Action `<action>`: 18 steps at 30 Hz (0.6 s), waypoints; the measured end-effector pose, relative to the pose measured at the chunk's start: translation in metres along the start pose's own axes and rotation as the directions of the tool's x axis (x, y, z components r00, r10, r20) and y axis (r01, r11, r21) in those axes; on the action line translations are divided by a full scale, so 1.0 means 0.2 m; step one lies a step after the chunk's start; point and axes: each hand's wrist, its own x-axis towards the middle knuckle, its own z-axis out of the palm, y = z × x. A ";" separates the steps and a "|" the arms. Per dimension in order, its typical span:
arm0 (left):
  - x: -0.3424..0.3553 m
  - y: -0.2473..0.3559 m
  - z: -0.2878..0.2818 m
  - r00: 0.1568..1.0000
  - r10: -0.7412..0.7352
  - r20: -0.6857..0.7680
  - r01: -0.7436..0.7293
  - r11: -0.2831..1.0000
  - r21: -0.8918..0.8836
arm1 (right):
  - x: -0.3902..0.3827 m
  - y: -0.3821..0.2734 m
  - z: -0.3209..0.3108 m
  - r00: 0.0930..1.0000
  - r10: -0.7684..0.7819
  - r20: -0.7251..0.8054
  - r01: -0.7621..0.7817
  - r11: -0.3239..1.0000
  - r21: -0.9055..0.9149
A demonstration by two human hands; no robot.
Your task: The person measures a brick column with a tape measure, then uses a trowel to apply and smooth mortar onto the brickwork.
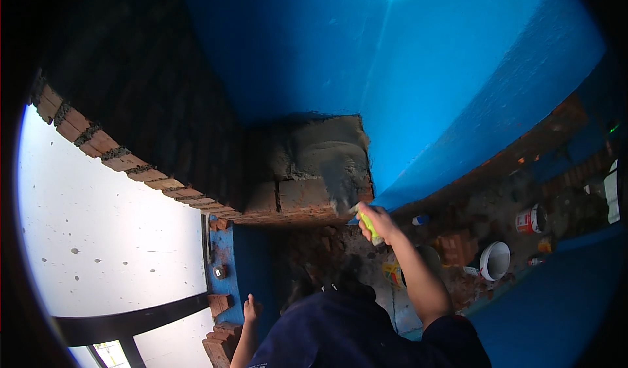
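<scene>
Clearly, a blue wall [445, 73] fills most of the upper view, with a dark brick wall [131, 93] to its left. Between them lies a brick ledge [304, 196], its far part coated with grey mortar [330, 149]. On the floor at right stands a white bucket [495, 261]. A trowel [337, 183] has its blurred blade over the ledge's right end, and the right hand [379, 223] grasps its yellow-green handle. Lower left, the left hand [251, 310] shows a raised thumb; whether its fingers are clenched, I cannot tell.
</scene>
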 end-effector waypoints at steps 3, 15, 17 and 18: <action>-0.07 -0.22 0.00 0.979 0.199 -0.036 -0.182 0.947 0.265 | 0.12 -0.05 -0.06 0.982 0.028 -0.189 -0.002 0.990 0.138; -0.01 -0.40 -0.01 0.902 0.421 0.095 -0.404 0.744 0.533 | 0.36 0.13 0.51 0.995 0.095 -0.035 -0.090 0.988 0.124; 0.05 -0.34 0.03 0.890 0.446 0.096 -0.425 0.732 0.533 | 0.35 0.13 0.54 0.994 0.108 0.031 -0.110 0.989 0.101; 0.07 -0.29 0.04 0.907 0.414 0.076 -0.390 0.760 0.519 | 0.34 0.11 0.53 0.991 0.123 0.060 -0.127 0.989 0.071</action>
